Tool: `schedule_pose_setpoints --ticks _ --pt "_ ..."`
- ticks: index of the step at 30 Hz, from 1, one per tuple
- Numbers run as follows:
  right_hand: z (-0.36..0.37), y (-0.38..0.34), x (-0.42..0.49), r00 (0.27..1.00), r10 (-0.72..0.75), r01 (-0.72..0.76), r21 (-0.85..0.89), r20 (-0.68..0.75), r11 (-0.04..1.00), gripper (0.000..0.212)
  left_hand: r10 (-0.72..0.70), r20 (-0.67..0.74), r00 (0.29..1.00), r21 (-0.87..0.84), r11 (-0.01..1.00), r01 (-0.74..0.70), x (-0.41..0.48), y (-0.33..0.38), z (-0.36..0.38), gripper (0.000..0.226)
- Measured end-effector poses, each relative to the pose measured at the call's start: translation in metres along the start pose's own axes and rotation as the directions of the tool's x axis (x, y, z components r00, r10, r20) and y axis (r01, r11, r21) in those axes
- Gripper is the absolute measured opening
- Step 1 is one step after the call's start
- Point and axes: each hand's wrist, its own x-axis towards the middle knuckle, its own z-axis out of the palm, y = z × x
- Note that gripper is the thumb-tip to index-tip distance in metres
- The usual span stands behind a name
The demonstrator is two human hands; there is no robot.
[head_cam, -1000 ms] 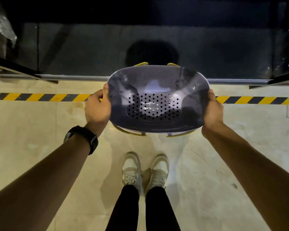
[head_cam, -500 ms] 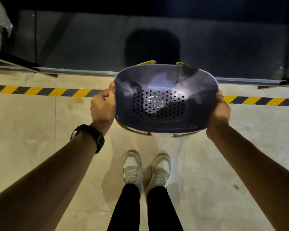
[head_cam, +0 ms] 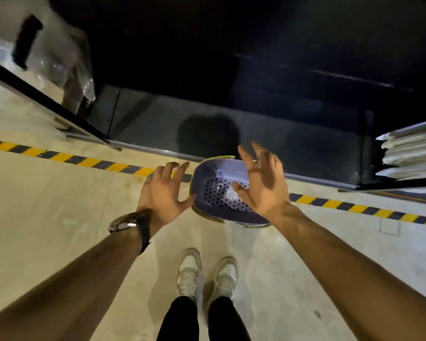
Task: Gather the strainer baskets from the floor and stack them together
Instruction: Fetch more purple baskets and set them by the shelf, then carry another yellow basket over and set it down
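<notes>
A stack of strainer baskets (head_cam: 217,190), purple with a perforated bottom and a yellow rim showing beneath, lies below my hands over the pale floor by the striped tape. My left hand (head_cam: 162,190) is spread with straight fingers just left of its rim, thumb near the edge. My right hand (head_cam: 261,183) hovers above the basket's right side, fingers splayed, covering part of it. Neither hand holds anything. I cannot tell whether the stack rests on the floor or is in the air.
Yellow-black hazard tape (head_cam: 89,161) crosses the floor. Beyond it a dark glass panel (head_cam: 280,134) and metal sill. Stacked white sheets (head_cam: 408,153) lie at the right, a plastic-wrapped object (head_cam: 59,60) at upper left. My white shoes (head_cam: 207,274) stand below the basket.
Both hands have let go of the basket stack and opened wide. The stack now sits lower and looks smaller, and the view has tilted up.
</notes>
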Motion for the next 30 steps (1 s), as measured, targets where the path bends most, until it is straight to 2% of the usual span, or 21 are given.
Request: schedule_pose_setpoints --ticks 2,4,7,12,15,19,22,26,30 --pt "-0.037 -0.021 -0.010 0.998 -0.060 0.062 -0.091 0.022 0.994 0.085 -0.009 0.006 1.000 0.098 0.995 0.008 -0.017 0.002 -0.042 0.080" --pt "-0.077 -0.041 -0.027 0.993 -0.121 0.122 -0.063 0.019 0.991 0.083 -0.037 0.022 0.999 0.162 0.986 0.033 -0.039 0.003 -0.082 0.080" --pt "-0.133 -0.072 -0.053 0.982 -0.190 0.190 0.039 0.009 0.981 0.081 -0.089 -0.024 0.996 0.143 0.986 0.092 -0.077 0.001 -0.138 0.084" --pt "-0.215 -0.132 -0.098 0.952 -0.294 0.296 0.009 -0.080 0.955 0.087 -0.201 -0.148 0.968 0.074 0.974 0.213 -0.172 -0.006 -0.219 0.083" --pt "-0.258 -0.181 -0.118 0.915 -0.384 0.382 -0.036 -0.125 0.923 0.088 -0.305 -0.244 0.921 0.045 0.945 0.325 -0.230 -0.024 -0.264 0.084" --pt "-0.299 -0.268 -0.145 0.806 -0.561 0.549 -0.115 -0.188 0.828 0.088 -0.424 -0.358 0.832 -0.023 0.895 0.446 -0.309 -0.063 -0.310 0.081" --pt "-0.313 -0.345 -0.166 0.738 -0.640 0.622 -0.151 -0.215 0.768 0.090 -0.506 -0.396 0.766 -0.043 0.844 0.535 -0.367 -0.102 -0.333 0.080" --pt "-0.306 -0.439 -0.194 0.682 -0.689 0.696 -0.072 -0.245 0.715 0.085 -0.580 -0.442 0.684 -0.092 0.788 0.609 -0.446 -0.163 -0.351 0.080" --pt "-0.280 -0.511 -0.215 0.681 -0.710 0.718 -0.027 -0.176 0.696 0.085 -0.648 -0.454 0.612 -0.089 0.716 0.692 -0.521 -0.224 -0.365 0.078"
